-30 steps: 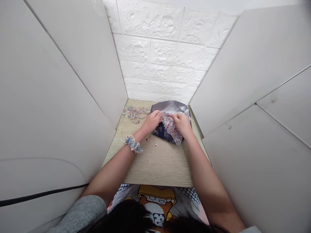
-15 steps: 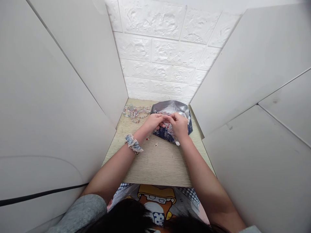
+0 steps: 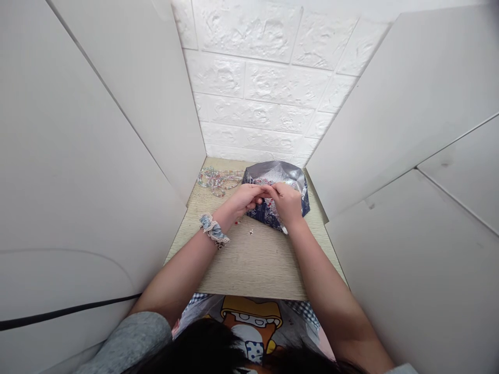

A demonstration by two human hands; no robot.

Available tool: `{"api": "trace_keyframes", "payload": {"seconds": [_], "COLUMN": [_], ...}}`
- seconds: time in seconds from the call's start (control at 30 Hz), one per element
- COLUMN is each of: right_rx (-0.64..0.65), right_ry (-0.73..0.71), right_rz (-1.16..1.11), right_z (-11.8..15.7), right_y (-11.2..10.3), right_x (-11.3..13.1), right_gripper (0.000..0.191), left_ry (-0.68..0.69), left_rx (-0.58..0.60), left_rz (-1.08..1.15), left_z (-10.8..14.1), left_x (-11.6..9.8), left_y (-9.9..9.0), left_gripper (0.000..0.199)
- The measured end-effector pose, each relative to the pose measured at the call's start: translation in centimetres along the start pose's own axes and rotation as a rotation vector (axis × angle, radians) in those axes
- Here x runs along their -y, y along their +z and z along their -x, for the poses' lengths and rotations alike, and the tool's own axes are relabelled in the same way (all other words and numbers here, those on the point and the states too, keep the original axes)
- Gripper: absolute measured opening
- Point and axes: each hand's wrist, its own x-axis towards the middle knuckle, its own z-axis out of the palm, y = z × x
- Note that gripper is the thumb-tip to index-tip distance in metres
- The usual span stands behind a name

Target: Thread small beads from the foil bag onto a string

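The left hand (image 3: pixel 249 196) and right hand (image 3: pixel 288 201) meet fingertip to fingertip over the pouch (image 3: pixel 277 169), which sits at the back of the desk (image 3: pixel 253 270), its silver lining facing up. The fingers are drawn in as if pinching something small, but I cannot tell what, if anything, is between them. Red and clear beads (image 3: pixel 272 204) show in the gap below the hands, against the pouch; whether they are loose, strung or bagged is not clear.

The likeliest trouble is a spill. If the beads are loose, a knock from either wrist against the pouch's soft front could tip them onto the desk, where no raised rim shows at the near edge to stop them rolling off. A tiny piece held in the fingertips could also slip, and the hands themselves hide the spot where it would land.

The charm (image 3: pixel 251 232) lies on bare desk just in front of the pouch, between the forearms; a sleeve is well away, but the scrunchie (image 3: pixel 214 230) on the left wrist could brush or snag it if that arm swings inward. The strands (image 3: pixel 218 182) at the back left lie in overlapping loops, so pulling one carelessly could tangle the rest.
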Motion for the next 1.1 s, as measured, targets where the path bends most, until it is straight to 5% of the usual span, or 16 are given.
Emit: {"api": "trace_keyframes", "payload": {"seconds": [0.37,0.57,0.8,1.1], "right_rx": [0.093,0.184,0.256,0.316], "right_ry": [-0.100,0.179,0.596,0.678], "right_rz": [-0.075,-0.387,-1.204,-1.479], "right_z": [-0.2,-0.7,-1.0,-0.7], "right_y": [-0.9,-1.7,-1.0,-0.4], "right_x": [1.3,0.9,0.3,0.1], "right_gripper": [0.032,0.023,0.021,0.021], "left_ry": [0.091,0.154,0.189,0.225], "left_rx": [-0.066,-0.080,-0.120,-0.145], "left_rz": [-0.001,-0.187,-0.315,-0.322], "left_z": [0.0,0.4,1.0,1.4], "left_x": [-0.2,-0.5,-1.2,-1.7], "left_y": [-0.7,-0.2,0.3,0.9], "left_gripper": [0.021,0.028,0.026,0.021]}}
